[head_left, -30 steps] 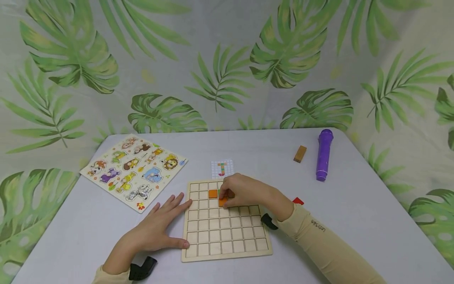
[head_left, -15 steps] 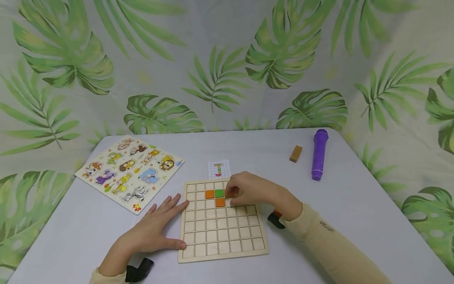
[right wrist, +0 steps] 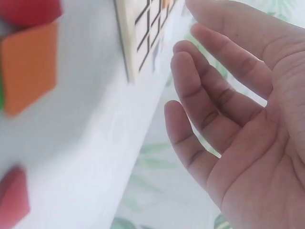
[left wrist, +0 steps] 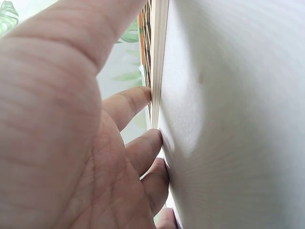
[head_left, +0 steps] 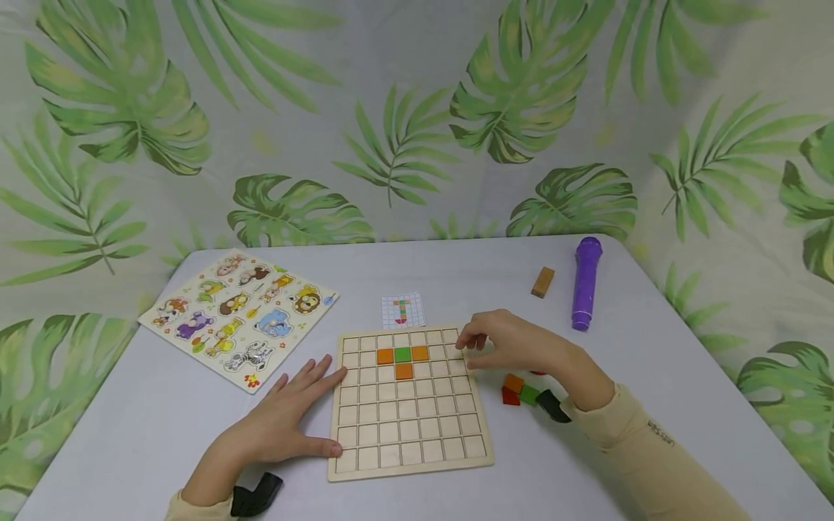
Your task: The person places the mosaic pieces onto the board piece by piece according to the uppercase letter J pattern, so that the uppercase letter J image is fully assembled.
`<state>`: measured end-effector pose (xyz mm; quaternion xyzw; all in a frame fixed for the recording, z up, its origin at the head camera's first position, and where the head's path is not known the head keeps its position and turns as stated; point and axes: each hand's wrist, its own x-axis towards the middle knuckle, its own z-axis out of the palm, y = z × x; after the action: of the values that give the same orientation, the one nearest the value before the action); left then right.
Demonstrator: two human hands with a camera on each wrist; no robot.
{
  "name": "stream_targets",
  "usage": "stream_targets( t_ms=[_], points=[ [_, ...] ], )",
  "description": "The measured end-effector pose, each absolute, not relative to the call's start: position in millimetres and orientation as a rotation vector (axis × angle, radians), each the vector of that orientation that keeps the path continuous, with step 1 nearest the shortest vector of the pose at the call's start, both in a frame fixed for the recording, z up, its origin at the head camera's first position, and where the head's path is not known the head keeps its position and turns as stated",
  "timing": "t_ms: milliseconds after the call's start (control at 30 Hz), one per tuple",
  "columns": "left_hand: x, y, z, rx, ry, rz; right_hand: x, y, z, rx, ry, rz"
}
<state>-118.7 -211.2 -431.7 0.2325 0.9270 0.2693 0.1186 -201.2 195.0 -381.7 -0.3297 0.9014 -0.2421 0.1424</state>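
Observation:
A wooden grid board (head_left: 397, 412) lies on the table. Three orange tiles, one of them the right-hand orange tile (head_left: 420, 353), and a green tile (head_left: 402, 354) sit in its upper cells in a T shape. My left hand (head_left: 280, 420) is spread at the board's left edge, thumb and a fingertip touching it; the left wrist view shows fingers (left wrist: 143, 148) along the edge. My right hand (head_left: 521, 351) hovers at the board's upper right edge, fingers loosely bent, and its palm (right wrist: 257, 167) holds nothing in the right wrist view.
Loose tiles lie right of the board: an orange tile (head_left: 513, 382), a green tile (head_left: 528, 394) and red pieces (head_left: 510, 396). A pattern card (head_left: 402, 311) lies behind it. An animal puzzle (head_left: 241, 315), a wooden block (head_left: 543, 282) and a purple microphone-shaped object (head_left: 588, 282) stand farther off.
My right hand has let go of the orange tile, now in the cell right of the green one, and moved right off it. The left hand keeps its place on the board.

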Motion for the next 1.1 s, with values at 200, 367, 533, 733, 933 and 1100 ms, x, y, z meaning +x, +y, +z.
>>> stream_targets(
  t_ms=[200, 367, 533, 733, 933, 1100],
  points=[
    [-118.9, -211.0, -431.9, 0.681, 2.71, 0.785, -195.9, 220.6, -383.2, -0.887, 2.63, -0.703],
    [-119.2, -211.2, -432.4, 0.684, 2.712, 0.783, -190.5, 240.1, -385.5, -0.819, 2.635, -0.739],
    [-119.8, -211.7, -433.7, 0.686, 2.716, 0.775, -185.7, 256.4, -387.4, -0.747, 2.644, -0.756],
    [-120.1, -212.0, -434.1, 0.685, 2.715, 0.773, -178.4, 268.5, -391.2, -0.683, 2.637, -0.762],
    [-119.7, -211.9, -433.8, 0.686, 2.713, 0.776, -166.1, 275.2, -394.9, -0.648, 2.571, -0.83],
    [-119.6, -211.8, -433.7, 0.688, 2.716, 0.777, -156.9, 277.4, -397.8, -0.623, 2.552, -0.835]
  ],
)
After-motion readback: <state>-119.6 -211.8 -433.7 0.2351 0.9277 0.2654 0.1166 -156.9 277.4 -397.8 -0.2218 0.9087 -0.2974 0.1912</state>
